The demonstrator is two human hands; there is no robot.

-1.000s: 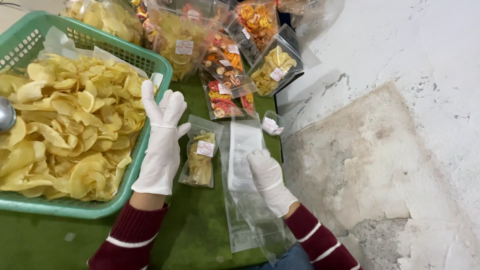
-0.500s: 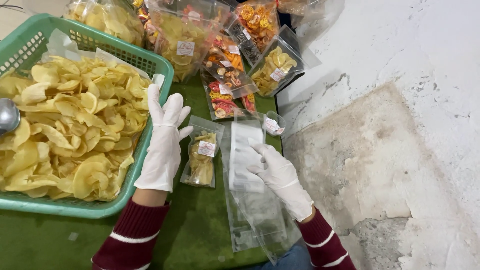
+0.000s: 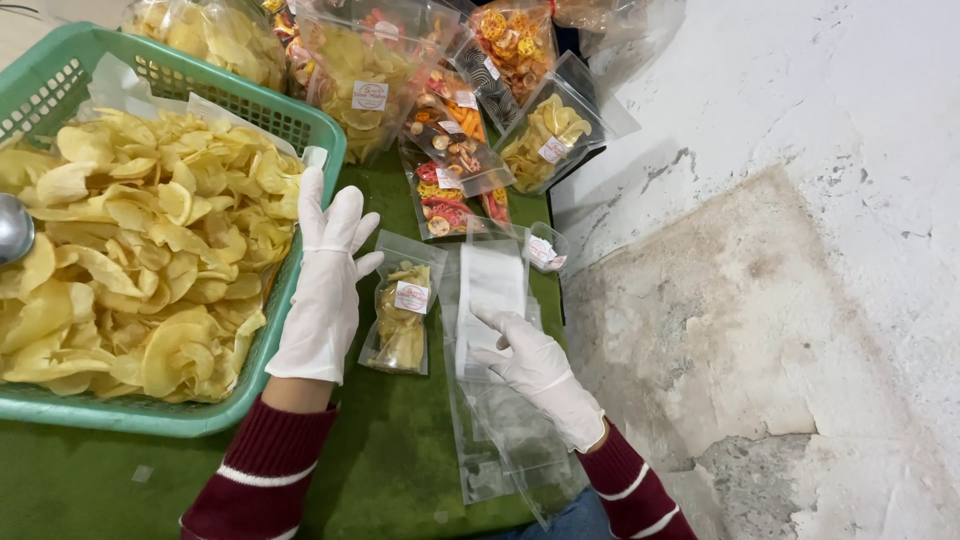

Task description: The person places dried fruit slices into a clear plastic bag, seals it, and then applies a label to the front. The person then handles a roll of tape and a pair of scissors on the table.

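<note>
My left hand, in a white glove, lies flat with fingers spread against the rim of a green basket heaped with pale yellow chips. My right hand, also gloved, rests on a stack of empty clear bags on the green mat, fingers pressing the top bag. Between the hands lies a small filled bag of chips with a round label.
Several filled bags of yellow and red-orange chips crowd the back of the mat. A metal scoop sticks out of the basket at far left. Cracked white concrete floor lies to the right of the mat's edge.
My right hand has slid forward onto the empty bags and then eased back a little. My left hand has stayed at the basket's edge, shifting only slightly.
</note>
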